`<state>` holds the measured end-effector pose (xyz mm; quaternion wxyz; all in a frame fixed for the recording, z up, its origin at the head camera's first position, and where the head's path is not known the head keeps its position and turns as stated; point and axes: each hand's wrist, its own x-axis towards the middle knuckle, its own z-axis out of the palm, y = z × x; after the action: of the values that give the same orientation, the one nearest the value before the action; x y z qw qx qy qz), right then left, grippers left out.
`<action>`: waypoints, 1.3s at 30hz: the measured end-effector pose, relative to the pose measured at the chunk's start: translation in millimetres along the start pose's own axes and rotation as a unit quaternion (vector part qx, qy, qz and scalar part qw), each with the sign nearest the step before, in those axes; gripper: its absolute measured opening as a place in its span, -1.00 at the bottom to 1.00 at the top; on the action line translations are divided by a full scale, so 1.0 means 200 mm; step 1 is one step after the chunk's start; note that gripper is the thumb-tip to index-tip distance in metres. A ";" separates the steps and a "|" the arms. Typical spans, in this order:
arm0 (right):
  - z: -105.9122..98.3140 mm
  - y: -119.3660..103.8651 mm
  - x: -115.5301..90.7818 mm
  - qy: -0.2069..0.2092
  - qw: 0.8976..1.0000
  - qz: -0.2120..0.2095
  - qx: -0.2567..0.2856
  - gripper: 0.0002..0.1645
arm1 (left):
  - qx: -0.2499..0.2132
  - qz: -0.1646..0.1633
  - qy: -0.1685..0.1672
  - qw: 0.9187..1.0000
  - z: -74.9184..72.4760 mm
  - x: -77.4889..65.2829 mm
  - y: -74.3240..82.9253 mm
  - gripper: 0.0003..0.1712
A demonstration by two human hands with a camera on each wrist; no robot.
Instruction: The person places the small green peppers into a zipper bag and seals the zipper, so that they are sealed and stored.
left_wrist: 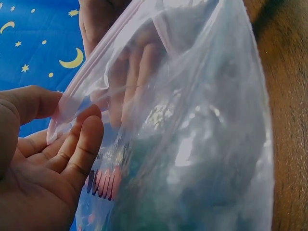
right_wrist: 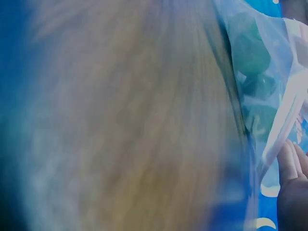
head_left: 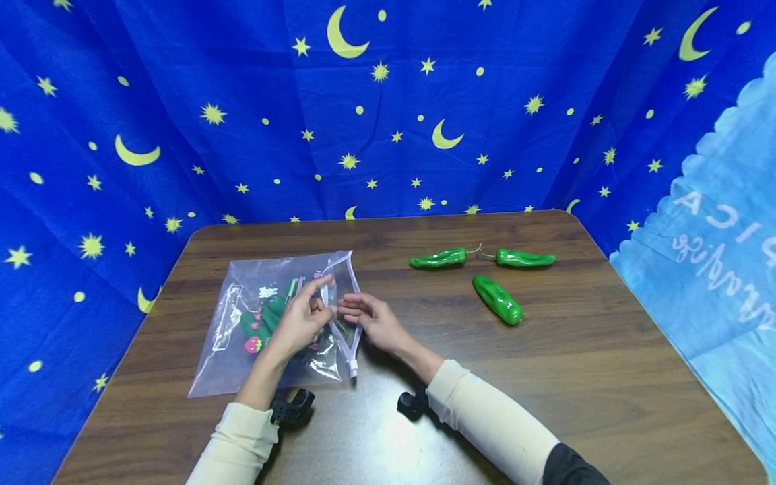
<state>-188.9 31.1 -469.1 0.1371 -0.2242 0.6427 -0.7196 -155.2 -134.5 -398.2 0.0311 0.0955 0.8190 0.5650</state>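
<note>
A clear zip bag [head_left: 227, 364] lies flat on the table with its white slider edge to the right. Printed hearts and a strawberry show on it, and dark green contents [right_wrist: 250, 50] show through the plastic. My left hand [head_left: 301, 322] pinches one lip of the bag's mouth between thumb and fingers. From the other side my right hand [head_left: 377, 322] reaches into the parted mouth, its fingers fairly straight and seen through the film in the left wrist view. Most of the right wrist view is blurred.
Two green chili peppers [head_left: 439, 259] with joined stems lie at the back of the brown wooden table [head_left: 576, 364]. A thicker green pepper [head_left: 498, 300] lies in front of them. A blue star-and-moon cloth [head_left: 291, 148] hangs behind.
</note>
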 end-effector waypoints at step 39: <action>-0.61 -0.14 -0.03 0.143 0.927 0.028 -0.345 -0.39 | -0.002 -0.006 0.002 1.000 0.01 0.07 -0.21 -0.27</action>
<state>-242.6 143.7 -451.6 -0.0217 -0.1344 0.8700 -0.4739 -174.5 -144.9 -436.9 0.0328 0.0894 0.8187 0.5663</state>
